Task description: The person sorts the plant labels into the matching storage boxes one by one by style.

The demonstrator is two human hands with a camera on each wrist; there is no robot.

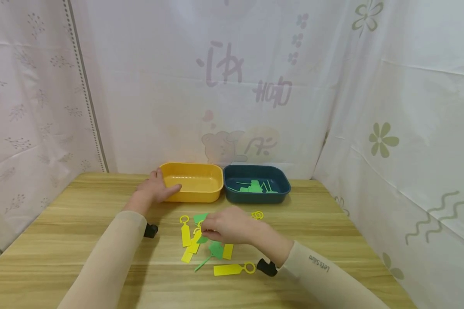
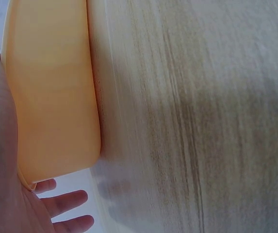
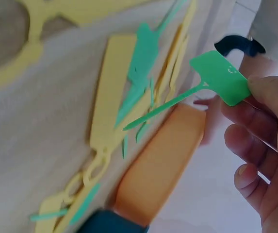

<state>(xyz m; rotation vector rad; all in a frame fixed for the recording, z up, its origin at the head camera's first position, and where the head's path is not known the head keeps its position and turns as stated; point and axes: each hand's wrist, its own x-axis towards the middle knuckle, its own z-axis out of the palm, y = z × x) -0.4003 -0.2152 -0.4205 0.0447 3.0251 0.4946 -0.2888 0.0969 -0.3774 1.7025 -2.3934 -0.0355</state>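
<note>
My left hand [image 1: 153, 189] rests on the left front corner of the yellow bin [image 1: 195, 196], its thumb over the front rim. In the left wrist view, several straight fingers [image 2: 66, 203] reach past the bin's end. My right hand [image 1: 232, 225] is over the loose labels in the middle of the table. Between thumb and fingers it pinches a green plant label [image 3: 221, 77] by its flat head, the thin stake pointing away. Below it lie yellow labels with hooked rings [image 1: 185, 235] and another green label [image 1: 216, 249], some overlapping.
A dark blue bin [image 1: 255, 197] stands right beside the yellow one and holds several green labels [image 1: 254, 186]. One yellow label [image 1: 228, 269] lies nearest the table's front. Yellow rings [image 1: 257, 215] show behind my right wrist. Patterned curtains [image 1: 158, 94] surround the wooden table [image 1: 317, 240].
</note>
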